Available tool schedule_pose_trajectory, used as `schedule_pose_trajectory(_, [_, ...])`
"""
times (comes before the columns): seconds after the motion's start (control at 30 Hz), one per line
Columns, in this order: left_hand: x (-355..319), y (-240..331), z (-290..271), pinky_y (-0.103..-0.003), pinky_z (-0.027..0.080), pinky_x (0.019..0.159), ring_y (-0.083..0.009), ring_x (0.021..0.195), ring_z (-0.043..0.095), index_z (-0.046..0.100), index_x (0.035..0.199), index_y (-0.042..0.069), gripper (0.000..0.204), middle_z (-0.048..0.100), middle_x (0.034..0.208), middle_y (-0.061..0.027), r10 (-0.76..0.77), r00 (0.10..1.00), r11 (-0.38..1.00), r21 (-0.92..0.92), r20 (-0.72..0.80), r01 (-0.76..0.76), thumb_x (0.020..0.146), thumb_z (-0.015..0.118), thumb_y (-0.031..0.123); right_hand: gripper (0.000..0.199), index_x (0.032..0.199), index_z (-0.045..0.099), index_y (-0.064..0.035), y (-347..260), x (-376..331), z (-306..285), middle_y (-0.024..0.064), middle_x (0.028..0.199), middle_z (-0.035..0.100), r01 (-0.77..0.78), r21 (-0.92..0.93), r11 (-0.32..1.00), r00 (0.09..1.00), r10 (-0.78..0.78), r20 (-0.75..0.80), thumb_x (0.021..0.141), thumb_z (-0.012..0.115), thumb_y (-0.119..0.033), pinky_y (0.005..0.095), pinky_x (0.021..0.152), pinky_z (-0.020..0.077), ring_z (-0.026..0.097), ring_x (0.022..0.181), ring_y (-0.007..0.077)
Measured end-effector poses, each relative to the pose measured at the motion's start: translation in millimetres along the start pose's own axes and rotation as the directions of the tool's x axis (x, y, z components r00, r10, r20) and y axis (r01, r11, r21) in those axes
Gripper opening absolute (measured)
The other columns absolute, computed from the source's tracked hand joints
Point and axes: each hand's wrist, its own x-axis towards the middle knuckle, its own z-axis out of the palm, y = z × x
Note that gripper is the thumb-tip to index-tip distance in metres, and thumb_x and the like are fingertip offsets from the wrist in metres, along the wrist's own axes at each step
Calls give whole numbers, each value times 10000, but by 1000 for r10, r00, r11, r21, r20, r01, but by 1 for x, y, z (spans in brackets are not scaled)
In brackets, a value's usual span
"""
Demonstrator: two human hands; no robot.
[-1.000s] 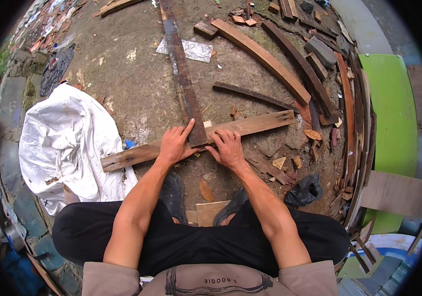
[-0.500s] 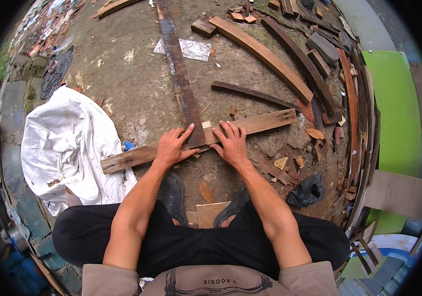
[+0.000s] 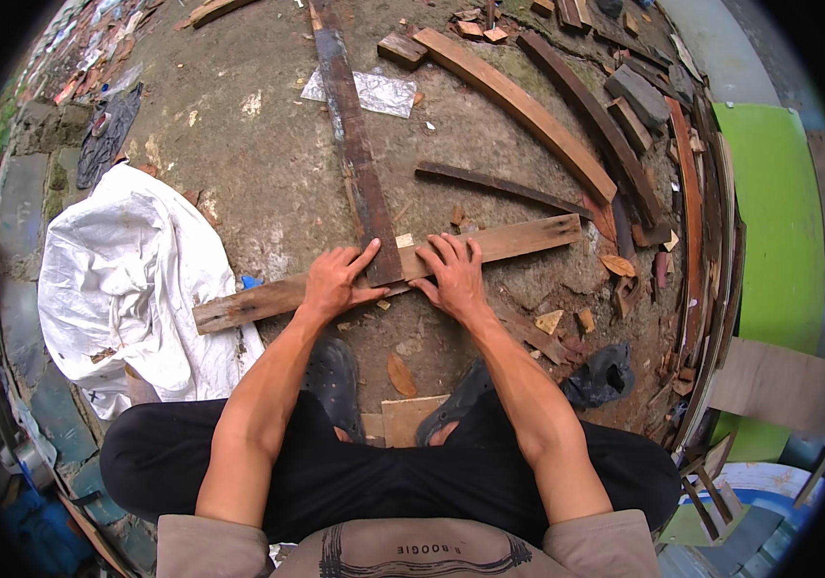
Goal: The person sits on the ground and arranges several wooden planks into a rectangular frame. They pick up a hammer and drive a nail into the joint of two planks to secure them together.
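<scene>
A short wooden plank (image 3: pixel 523 241) lies crosswise in front of my feet, its left end lower than its right. The end of a long dark wooden plank (image 3: pixel 347 125) rests across its middle, so the two form a T. Left of the joint, my left hand (image 3: pixel 335 281) grips the short plank, fingers over the top and index fingertip against the dark plank's edge. My right hand (image 3: pixel 453 276) grips the short plank right of the joint, fingers over its far edge. Both thumbs point inward along the near edge, towards the joint.
A white sack (image 3: pixel 133 289) lies at the left, under the short plank's left end. Farther right are a thin dark strip (image 3: pixel 499 188), a brown beam (image 3: pixel 518 111) and a darker beam (image 3: pixel 596 125). A crumpled black bag (image 3: pixel 600 376) sits near my right knee.
Hardly anything differs. Both hands keep the same hold on the short plank, and the T of planks stays in place; the view has shifted slightly.
</scene>
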Motion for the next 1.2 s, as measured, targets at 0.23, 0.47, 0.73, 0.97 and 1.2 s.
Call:
schedule_pose_trajectory(0.23, [11,5,-10,-393,516,762,-280,911,652,484,1463,117,881,672,1015,-97,-326,941,919,-201,92,338,761,770,567,909,1428,437,-115,-7,21,-12,88,1407,461,45,67,997,990,-54,133,719,802,-549,560,1143,219,397,1349,293])
schedule_pose_trajectory(0.47, [60,22,0,-476,484,971,-395,1150,621,482,1406,-54,920,641,1228,-267,-761,609,591,-147,226,793,838,630,655,955,1484,386,-106,-17,32,-8,101,1366,541,80,91,993,967,-100,234,750,754,-594,553,1141,242,449,1321,278])
schedule_pose_trajectory(0.73, [40,23,22,-479,492,887,-407,1012,646,510,1356,-97,770,667,1108,-264,-669,743,735,-147,3,662,925,587,536,545,1398,472,-64,72,65,-20,158,1391,505,-373,-112,921,918,349,-190,903,629,-229,504,1069,312,435,1311,316])
schedule_pose_trajectory(0.97, [39,25,23,-459,445,957,-374,1102,587,449,1417,-74,778,622,1178,-237,-674,738,732,-103,35,673,947,554,537,319,1208,631,-144,164,73,-72,104,1188,641,-380,-367,849,863,468,188,891,598,-131,515,1007,357,552,1168,312])
schedule_pose_trajectory(1.2, [45,23,19,-497,330,1074,-333,1279,455,423,1424,14,695,474,1367,-173,-417,877,903,0,-238,429,891,677,380,341,1192,632,-154,178,58,-65,85,1143,652,-1,-196,981,1000,6,23,871,573,-57,510,1016,403,586,1132,282])
